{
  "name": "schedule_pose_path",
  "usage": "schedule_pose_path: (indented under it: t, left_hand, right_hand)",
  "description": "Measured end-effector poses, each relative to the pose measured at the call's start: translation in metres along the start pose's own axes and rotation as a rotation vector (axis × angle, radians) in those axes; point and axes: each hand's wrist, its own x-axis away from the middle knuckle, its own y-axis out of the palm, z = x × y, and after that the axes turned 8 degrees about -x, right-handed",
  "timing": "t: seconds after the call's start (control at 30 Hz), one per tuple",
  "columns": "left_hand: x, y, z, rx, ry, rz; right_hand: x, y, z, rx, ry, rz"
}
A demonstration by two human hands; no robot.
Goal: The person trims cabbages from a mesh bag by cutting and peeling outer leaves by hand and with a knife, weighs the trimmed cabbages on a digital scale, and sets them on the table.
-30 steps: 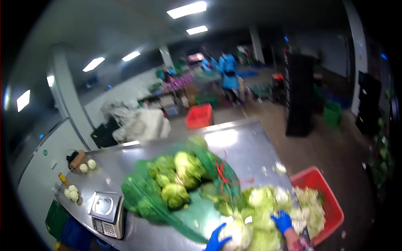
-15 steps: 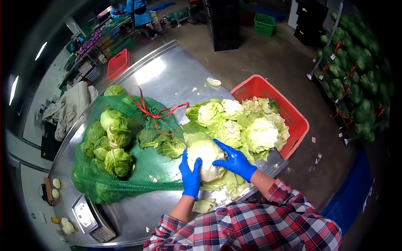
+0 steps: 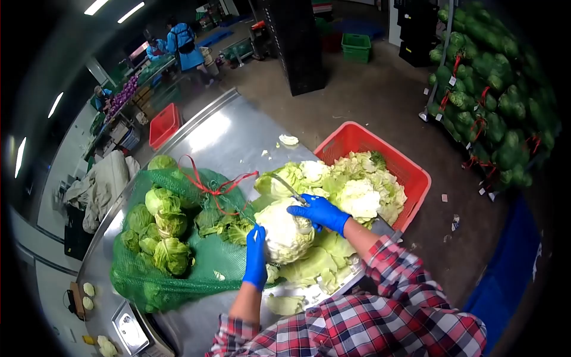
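Note:
A pale, trimmed cabbage (image 3: 286, 232) sits between my blue-gloved hands at the near side of the metal table. My left hand (image 3: 256, 256) grips its left side, fingers pressed to the leaves. In my right hand (image 3: 321, 213), resting on the cabbage's upper right, is a knife (image 3: 289, 187) whose grey blade points up and left; its handle is mostly hidden by the fingers. Loose pale leaves (image 3: 321, 262) lie beside and below the cabbage. To the left, a green mesh bag (image 3: 220, 262) tied with red ribbon (image 3: 211, 189) holds several green cabbages (image 3: 163, 208).
A red crate (image 3: 413, 202) adjoins the table's right edge, with leaves heaped over its near side. A scale (image 3: 134, 330) stands at the lower left. Bagged green produce (image 3: 488, 95) fills a rack at right. Black stacked crates (image 3: 294, 47) and co-workers (image 3: 184, 44) are farther back.
The knife blade now shows clearly above my right hand, which has shifted left over the cabbage. My left hand has moved slightly down and left. The camera view has also shifted.

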Motion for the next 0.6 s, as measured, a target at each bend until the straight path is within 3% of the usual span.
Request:
schedule_pose_path:
  t: [0.03,0.07,0.1,0.13,0.17,0.2,0.23,0.3,0.37,0.43,0.5,0.53,0.6]
  left_hand:
    - [0.012,-0.013,0.003,-0.012,-0.043,-0.091]
    - [0.022,-0.020,0.013,-0.220,-0.064,-0.158]
    - [0.023,-0.021,0.022,-0.416,-0.068,-0.226]
    - [0.025,-0.016,0.009,-0.421,-0.043,-0.280]
    - [0.019,-0.013,-0.042,-0.406,0.098,-0.069]
    - [0.023,-0.008,-0.050,-0.362,0.225,0.005]
    - [0.025,-0.005,-0.055,-0.322,0.352,0.075]
    - [0.035,0.006,-0.011,-0.643,0.641,0.124]
    - [0.027,0.010,-0.018,-0.833,0.595,-0.118]
    - [0.024,0.017,-0.016,-0.888,0.647,-0.117]
    - [0.014,0.019,-0.018,-0.882,0.719,-0.103]
    - [0.013,0.019,-0.021,-0.882,0.741,-0.098]
    - [0.012,0.021,-0.022,-0.808,0.729,-0.122]
  right_hand:
    - [0.003,-0.003,-0.010,0.090,-0.014,-0.064]
    - [0.000,-0.007,-0.013,0.157,0.048,-0.194]
    - [0.001,-0.001,-0.006,0.214,0.000,-0.196]
    - [0.001,0.007,0.005,0.272,-0.052,-0.200]
    - [0.000,0.013,0.011,0.330,-0.103,-0.208]
    - [0.008,0.012,-0.007,0.307,0.062,-0.249]
    - [0.007,0.009,-0.004,0.307,0.049,-0.219]
    - [0.014,0.006,0.010,0.293,0.038,-0.150]
    - [0.013,0.001,0.020,0.384,0.054,-0.070]
    - [0.028,-0.009,0.012,0.242,0.210,-0.076]
    - [0.034,-0.014,0.046,0.245,-0.061,-0.015]
    - [0.042,-0.012,0.038,0.333,0.008,-0.071]
    - [0.036,-0.008,0.053,0.448,-0.067,-0.046]
